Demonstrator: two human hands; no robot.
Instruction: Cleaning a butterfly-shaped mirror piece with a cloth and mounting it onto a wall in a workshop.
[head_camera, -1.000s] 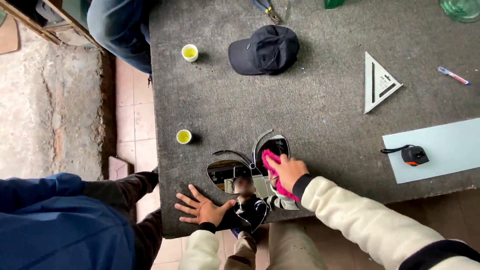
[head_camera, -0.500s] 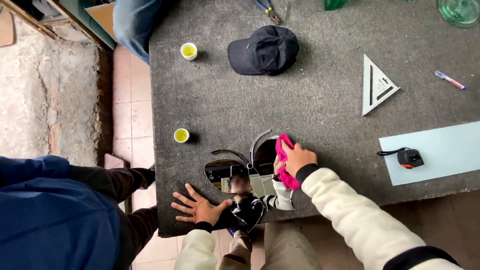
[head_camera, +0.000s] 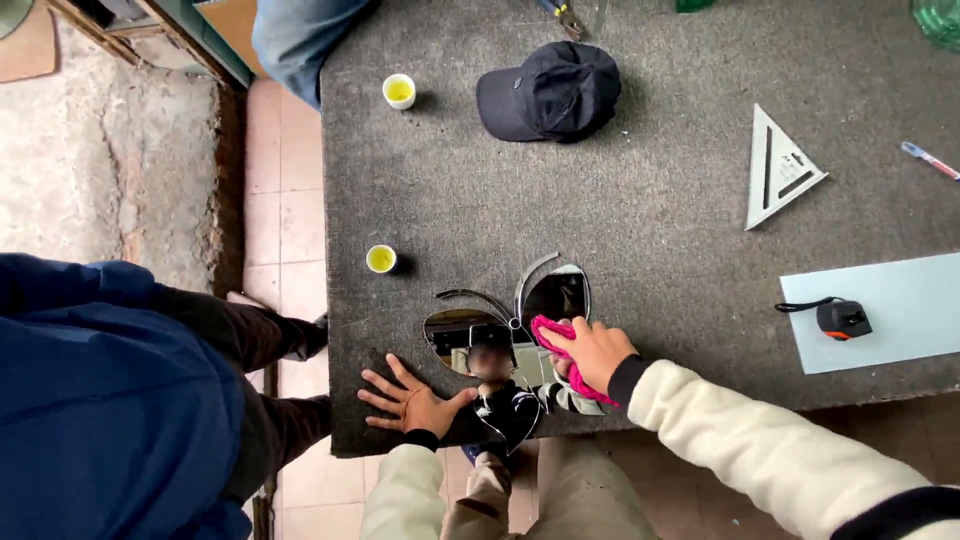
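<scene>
So the person is leaning over a big table (head_camera: 650, 230) covered in dark grey felt-like stuff, working on a butterfly-shaped mirror (head_camera: 500, 350) that's lying flat right at the near edge. Their right hand (head_camera: 592, 352) is clenching a bright pink cloth (head_camera: 556, 345) and pressing it down on the mirror's right wing. The left hand (head_camera: 412, 402) isn't grasping anything; it's lying flat with fingers spread on the table just beside the lower left wing, thumb about touching the mirror's edge.

Further up the table a black cap (head_camera: 552, 90) is sitting near the far side, with a small cup of yellow liquid (head_camera: 399, 91) off to its left and a second one (head_camera: 381, 259) close to the mirror's top left. Over on the right there's a white triangular set square (head_camera: 777, 170), and a tape measure (head_camera: 843, 319) is resting on a pale blue sheet (head_camera: 870, 310). Somebody in a blue jacket (head_camera: 100, 400) is standing beside the table on the left.
</scene>
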